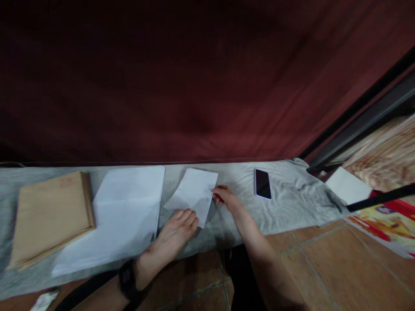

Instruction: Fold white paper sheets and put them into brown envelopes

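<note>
A small white sheet of paper [194, 188] lies at an angle on the grey cloth, its left corner slightly spread out. My left hand [181, 224], with a dark watch at the wrist, rests on the near edge of the sheet, its fingers bent and close together; the thumb is hidden. At the sheet's right edge, my right hand [224, 195] pinches the paper between thumb and fingertips. Left of the small sheet is a stack of larger white paper [129, 203]. A pile of brown paper envelopes [53, 211] partly covers that stack.
A phone [263, 184] with a dark screen lies right of my hands on the grey cloth [292, 194]. Behind rises a dark red fabric [207, 86]. A dark metal frame [363, 116] and a colourful printed box [389, 220] are at the right, above the tiled floor [343, 259].
</note>
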A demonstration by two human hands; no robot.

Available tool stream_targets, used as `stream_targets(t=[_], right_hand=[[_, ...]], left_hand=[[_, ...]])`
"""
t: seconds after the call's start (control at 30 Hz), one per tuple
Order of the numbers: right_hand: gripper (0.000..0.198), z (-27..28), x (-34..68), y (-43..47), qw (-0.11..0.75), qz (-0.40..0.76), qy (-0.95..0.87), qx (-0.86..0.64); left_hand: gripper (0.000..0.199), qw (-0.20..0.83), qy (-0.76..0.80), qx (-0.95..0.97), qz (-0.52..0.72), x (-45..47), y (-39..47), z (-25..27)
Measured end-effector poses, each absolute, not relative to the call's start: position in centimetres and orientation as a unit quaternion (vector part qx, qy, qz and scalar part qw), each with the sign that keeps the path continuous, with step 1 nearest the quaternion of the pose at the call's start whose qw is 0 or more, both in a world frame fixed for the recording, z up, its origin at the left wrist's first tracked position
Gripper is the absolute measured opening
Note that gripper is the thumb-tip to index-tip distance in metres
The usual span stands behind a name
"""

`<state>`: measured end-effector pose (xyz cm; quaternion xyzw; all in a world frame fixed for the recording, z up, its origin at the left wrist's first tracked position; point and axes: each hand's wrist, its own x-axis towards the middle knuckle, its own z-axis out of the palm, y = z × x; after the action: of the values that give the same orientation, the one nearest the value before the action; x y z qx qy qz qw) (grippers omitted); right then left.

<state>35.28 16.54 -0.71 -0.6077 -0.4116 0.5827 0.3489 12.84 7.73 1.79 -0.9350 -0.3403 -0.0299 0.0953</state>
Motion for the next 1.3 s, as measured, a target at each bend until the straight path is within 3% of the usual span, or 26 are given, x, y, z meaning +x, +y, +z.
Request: stream_targets(t=[0.27, 0.4, 0.5, 0.63, 0.73, 1.0, 1.3], right_hand=[[0.013, -0.5, 37.9, 11.7, 0.294, 0.660, -0.364, -0.588], [0.023, -0.2, 38.3, 10.5, 0.245, 0.703, -0.392, -0.541], [0.027, 0.1, 37.5, 10.5, 0.275, 0.692, -0.426, -0.514], [0.022, -0.2, 35.6, 11.3, 0.368, 0.558, -0.518, -0.534], [0.018, -1.1, 34.4, 11.6, 0.376, 0.406, -0.611, -0.566], [0.041, -2.2, 32.3, 10.9, 0.282, 0.167, -0.797, -0.507], [0.050, -4.1, 30.9, 9.7, 0.182, 0.103, -0.846, -0.490]], left_hand=[[0.038, 0.026, -0.388, -0.913, -0.123, 6.7, 10.7, 1.0], [0.037, -0.016, -0.386, -0.912, -0.136, 5.7, 12.2, -0.3], [0.037, -0.036, -0.391, -0.909, -0.139, 5.4, 12.6, -0.7], [0.041, -0.056, -0.415, -0.895, -0.153, 4.8, 12.8, -0.5], [0.044, -0.052, -0.449, -0.878, -0.154, 4.5, 12.8, -0.1], [0.047, -0.034, -0.485, -0.849, -0.206, 9.7, 10.6, -2.4], [0.062, -0.004, -0.477, -0.861, -0.176, 13.3, 7.9, -5.3]])
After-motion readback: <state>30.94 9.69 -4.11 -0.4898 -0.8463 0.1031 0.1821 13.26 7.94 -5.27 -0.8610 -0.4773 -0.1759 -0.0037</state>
